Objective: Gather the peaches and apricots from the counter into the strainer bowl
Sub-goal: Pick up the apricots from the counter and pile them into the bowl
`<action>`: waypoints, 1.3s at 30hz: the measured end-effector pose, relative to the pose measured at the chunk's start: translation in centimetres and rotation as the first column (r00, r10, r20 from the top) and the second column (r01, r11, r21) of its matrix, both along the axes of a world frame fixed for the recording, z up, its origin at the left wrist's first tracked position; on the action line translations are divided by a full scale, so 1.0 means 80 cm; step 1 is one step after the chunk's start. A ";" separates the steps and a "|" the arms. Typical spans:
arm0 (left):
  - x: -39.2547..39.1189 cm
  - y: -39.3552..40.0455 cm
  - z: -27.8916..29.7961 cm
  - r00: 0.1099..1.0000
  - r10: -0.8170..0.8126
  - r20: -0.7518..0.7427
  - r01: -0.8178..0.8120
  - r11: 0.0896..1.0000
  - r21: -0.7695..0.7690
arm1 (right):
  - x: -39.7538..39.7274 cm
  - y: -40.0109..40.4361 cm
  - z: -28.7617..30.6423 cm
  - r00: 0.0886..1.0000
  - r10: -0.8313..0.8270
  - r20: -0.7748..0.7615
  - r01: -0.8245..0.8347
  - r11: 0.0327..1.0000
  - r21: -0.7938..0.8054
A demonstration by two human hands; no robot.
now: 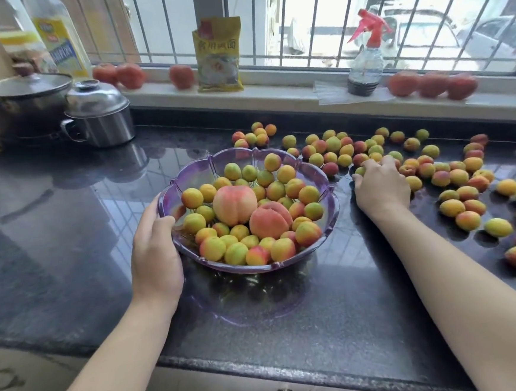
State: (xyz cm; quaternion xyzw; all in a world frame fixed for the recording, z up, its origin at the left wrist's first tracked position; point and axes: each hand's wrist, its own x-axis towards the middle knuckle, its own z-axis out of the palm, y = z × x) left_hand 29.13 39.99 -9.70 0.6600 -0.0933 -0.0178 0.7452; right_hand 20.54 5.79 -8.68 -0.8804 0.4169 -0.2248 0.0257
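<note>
**Bowl half full, fruit still spread on the worktop**

A purple see-through strainer bowl (333, 203) stands on the dark stone worktop (69, 241), holding many apricots and two peaches (235, 204). The left hand (154, 249) has its grip on the bowl's near-left rim, thumb hooked over the edge. The right hand (379, 185) lies palm down just right of the bowl, fingers curled over a few of the loose apricots (453, 177) scattered across the right side. At the back left sit a lidded pan (29, 90) and a steel pot (99, 115). Tomatoes (431, 84), a yellow packet (218, 55) and a spray bottle (366, 54) line the windowsill.
</note>
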 end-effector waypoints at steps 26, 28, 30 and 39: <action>-0.015 0.004 0.016 1.000 0.010 -0.028 -0.008 0.997 0.071 | -0.064 0.131 0.150 0.749 0.623 -0.227 -0.501 0.756 0.421; -0.014 0.005 0.015 1.000 0.003 -0.020 -0.002 0.997 0.075 | -0.058 0.138 0.150 0.697 0.624 -0.352 -0.519 0.779 0.353; -0.014 0.006 0.015 1.000 0.001 -0.018 0.000 0.997 0.077 | -0.051 0.142 0.151 0.675 0.604 -0.424 -0.528 0.797 0.294; -0.014 0.006 0.017 1.000 0.003 -0.018 -0.001 0.993 0.121 | -0.047 0.136 0.150 0.642 0.643 -0.417 -0.536 0.766 0.355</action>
